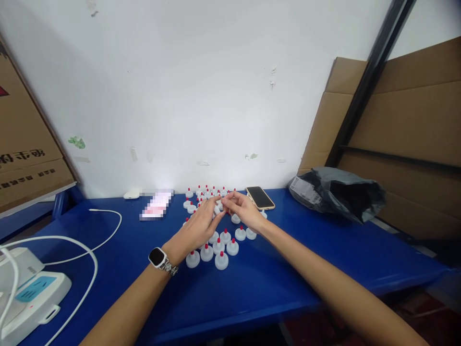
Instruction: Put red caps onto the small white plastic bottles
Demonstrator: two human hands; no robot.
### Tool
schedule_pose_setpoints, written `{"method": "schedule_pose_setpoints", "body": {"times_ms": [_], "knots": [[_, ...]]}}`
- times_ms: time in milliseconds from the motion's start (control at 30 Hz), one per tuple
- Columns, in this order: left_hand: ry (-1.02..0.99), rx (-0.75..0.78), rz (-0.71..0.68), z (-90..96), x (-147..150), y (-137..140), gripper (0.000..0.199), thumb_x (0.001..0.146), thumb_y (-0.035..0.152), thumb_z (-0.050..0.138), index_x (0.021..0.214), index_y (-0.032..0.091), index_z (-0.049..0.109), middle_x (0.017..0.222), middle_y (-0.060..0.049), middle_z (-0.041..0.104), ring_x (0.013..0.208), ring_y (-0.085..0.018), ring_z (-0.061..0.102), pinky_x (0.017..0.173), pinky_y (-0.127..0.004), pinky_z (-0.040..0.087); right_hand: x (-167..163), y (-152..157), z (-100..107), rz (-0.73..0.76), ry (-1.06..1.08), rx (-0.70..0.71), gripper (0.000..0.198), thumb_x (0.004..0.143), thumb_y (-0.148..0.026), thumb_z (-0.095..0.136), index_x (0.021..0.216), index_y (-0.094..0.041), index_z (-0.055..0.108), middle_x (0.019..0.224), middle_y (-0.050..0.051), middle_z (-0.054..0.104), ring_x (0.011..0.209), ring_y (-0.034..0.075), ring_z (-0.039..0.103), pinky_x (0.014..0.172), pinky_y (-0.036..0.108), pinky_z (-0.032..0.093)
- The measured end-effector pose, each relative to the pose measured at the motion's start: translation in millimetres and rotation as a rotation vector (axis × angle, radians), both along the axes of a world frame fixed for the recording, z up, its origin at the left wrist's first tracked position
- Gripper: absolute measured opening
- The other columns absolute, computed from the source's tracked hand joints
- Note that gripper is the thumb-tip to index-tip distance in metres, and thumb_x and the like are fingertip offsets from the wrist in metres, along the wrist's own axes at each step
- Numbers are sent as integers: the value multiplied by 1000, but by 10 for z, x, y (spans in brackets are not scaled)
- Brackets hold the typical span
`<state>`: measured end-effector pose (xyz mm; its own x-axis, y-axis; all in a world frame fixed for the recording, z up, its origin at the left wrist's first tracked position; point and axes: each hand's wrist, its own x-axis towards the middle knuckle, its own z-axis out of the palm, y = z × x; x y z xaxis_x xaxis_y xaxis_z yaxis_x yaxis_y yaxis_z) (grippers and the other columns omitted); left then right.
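My left hand (201, 218), with a watch on its wrist, closes around a white nozzle cap (217, 210) above the table. The fingertips of my right hand (245, 210) are pinched together at the top of that cap, partly hiding it. Whether a red tip sits between those fingers cannot be made out. Below and around both hands stand several white nozzle caps with red tips, among them a near one (221, 261) and one by my right wrist (240, 233). More of them are grouped behind my hands near the wall.
A phone (260, 197) lies behind my right hand on the blue table (281, 283). To the right is a grey plastic mailing bag (334, 192). A white power strip (39, 298) with cables sits at left; a white case (132, 193) is by the wall. Cardboard stands on both sides.
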<state>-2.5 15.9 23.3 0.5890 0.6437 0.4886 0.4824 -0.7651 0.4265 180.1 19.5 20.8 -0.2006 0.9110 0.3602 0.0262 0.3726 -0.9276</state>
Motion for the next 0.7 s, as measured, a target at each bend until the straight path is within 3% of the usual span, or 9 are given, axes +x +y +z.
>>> {"method": "schedule_pose_setpoints", "body": {"times_ms": [100,233,367,567,700], "knots": [[-25,-3,-8,36,26,-29,47,99,41,36,142,23,29,136,-14,46,126,-28,48,104,-48,43,-28,-25,1,-43,-127,106,40,90,-57,48,74,-20,47,63,-4,44,58,11,39,55,25,33],[-52,11,-37,60,52,-43,51,99,41,37,146,25,25,137,-14,45,128,-27,46,107,-48,42,-60,-97,48,-70,-224,220,36,97,-51,35,80,-21,45,74,-2,45,67,12,41,64,27,35],[-47,-4,-60,52,46,-43,56,99,43,36,150,27,19,142,-13,42,130,-27,45,109,-48,40,-58,-143,79,-64,-282,220,34,99,-47,32,79,-21,43,76,-2,46,69,13,42,68,27,36],[-13,1,-35,66,96,5,66,98,45,36,154,29,3,153,-12,31,139,-28,34,111,-50,37,55,-46,156,-96,-351,218,35,96,-45,38,72,-20,42,66,-4,44,62,11,41,62,26,35],[-11,65,41,56,117,128,78,95,48,44,154,25,-2,143,-16,41,129,-30,43,104,-51,41,267,187,266,-135,-319,202,31,92,-45,46,76,-18,51,63,-4,49,58,11,43,58,24,36]]}}
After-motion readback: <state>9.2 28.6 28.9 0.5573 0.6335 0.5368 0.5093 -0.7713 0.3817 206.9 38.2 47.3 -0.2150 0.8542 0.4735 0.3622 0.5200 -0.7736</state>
